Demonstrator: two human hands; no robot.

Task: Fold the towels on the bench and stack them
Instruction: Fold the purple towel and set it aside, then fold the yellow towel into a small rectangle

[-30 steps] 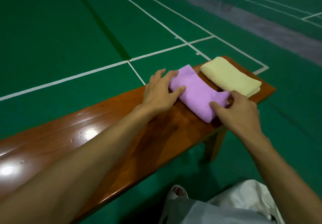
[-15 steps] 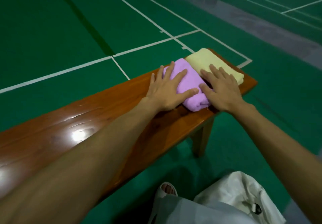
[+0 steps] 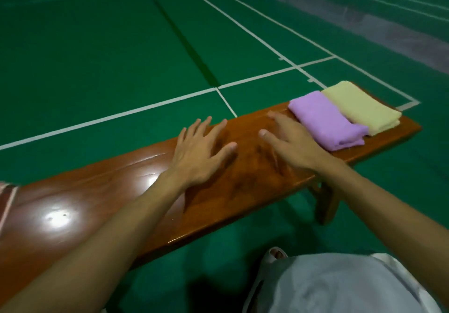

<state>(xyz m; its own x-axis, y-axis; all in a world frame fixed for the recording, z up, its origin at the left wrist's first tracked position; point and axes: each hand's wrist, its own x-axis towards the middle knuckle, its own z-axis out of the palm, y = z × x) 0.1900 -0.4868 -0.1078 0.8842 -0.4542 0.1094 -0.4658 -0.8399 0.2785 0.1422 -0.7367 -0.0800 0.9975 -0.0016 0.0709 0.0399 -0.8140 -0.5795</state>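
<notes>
One folded lilac-purple cloth towel [image 3: 325, 121]; one folded pale yellow cloth towel [image 3: 359, 104], making two towels; one long glossy brown wooden bench [image 3: 243, 179]; two bare hands, the left hand [image 3: 199, 151] and the right hand [image 3: 292, 140].

Loose pale grey-white garment [image 3: 352, 286] at the lap, 1 white open-toed sandal [image 3: 275, 255]

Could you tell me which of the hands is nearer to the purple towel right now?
The right hand is nearer, open just beside the purple towel. The left hand is further along the bench, beyond the right hand.
</notes>
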